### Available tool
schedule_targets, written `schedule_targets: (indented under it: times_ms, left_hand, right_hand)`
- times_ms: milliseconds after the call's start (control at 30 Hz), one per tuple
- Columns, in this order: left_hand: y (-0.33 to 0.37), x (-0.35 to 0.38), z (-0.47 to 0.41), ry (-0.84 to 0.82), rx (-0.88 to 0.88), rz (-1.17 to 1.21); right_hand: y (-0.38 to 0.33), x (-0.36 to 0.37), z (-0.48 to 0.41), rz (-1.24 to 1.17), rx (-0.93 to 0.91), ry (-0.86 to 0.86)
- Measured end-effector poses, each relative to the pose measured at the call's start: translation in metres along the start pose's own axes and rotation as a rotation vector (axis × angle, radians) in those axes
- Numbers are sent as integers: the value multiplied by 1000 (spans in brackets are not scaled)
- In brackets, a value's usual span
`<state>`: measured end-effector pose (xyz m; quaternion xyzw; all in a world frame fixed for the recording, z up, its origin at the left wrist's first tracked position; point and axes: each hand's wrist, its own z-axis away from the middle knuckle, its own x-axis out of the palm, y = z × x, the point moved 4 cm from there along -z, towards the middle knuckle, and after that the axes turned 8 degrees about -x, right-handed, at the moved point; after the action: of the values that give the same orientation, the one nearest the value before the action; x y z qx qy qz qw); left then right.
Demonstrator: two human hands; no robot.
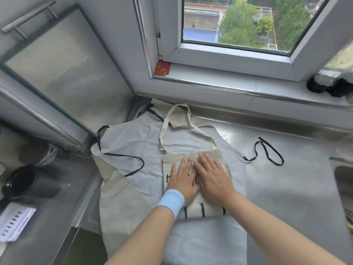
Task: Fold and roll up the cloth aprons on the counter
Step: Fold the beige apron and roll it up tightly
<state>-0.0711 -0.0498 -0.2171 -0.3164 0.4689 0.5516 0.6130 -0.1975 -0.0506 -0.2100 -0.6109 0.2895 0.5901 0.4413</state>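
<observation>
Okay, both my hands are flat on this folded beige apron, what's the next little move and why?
Probably tuck the neck strap in onto the beige apron before rolling. Both the left hand and right hand are pressing the folded part flat, but the strap loop trails loose toward the window, over the white apron underneath. Rolling now would likely leave it dangling.

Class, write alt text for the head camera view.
Left hand and right hand press flat on a folded beige apron, which lies on a spread grey apron on a steel counter below a window.
</observation>
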Motion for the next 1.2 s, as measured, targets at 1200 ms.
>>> schedule_targets:
  times_ms: [1200]
  left_hand:
    - [-50,-57,43,-231,-128,245]
  right_hand:
    - [8,-63,46,-87,-129,-22]
